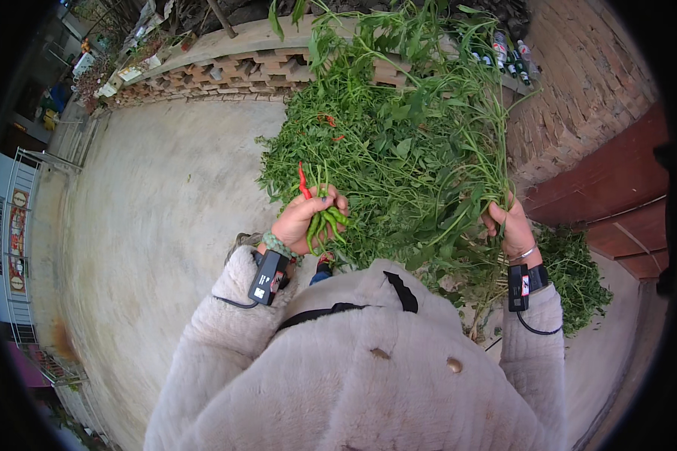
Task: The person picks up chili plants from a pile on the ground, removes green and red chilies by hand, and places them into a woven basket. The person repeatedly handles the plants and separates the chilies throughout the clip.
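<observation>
In my left hand (300, 221) is a small bunch of green chili peppers (326, 224), their stems pointing away from me. One red chili pepper (303, 181) sticks up from the same grip. My right hand (511, 225) is closed around the stems of an uprooted leafy plant (488, 146), whose long green branches spread forward and to the left. Beneath and beyond both hands lies a large heap of cut green plants (366, 152). A few red chili peppers (331, 120) show among its leaves.
A low openwork brick wall (220, 76) with a concrete top runs behind the heap. Several bottles (501, 48) stand at the back right near a brick wall (575, 73). A dark red door or panel (609, 169) is at right, a metal railing (25, 225) at far left. Concrete floor (163, 186) extends left.
</observation>
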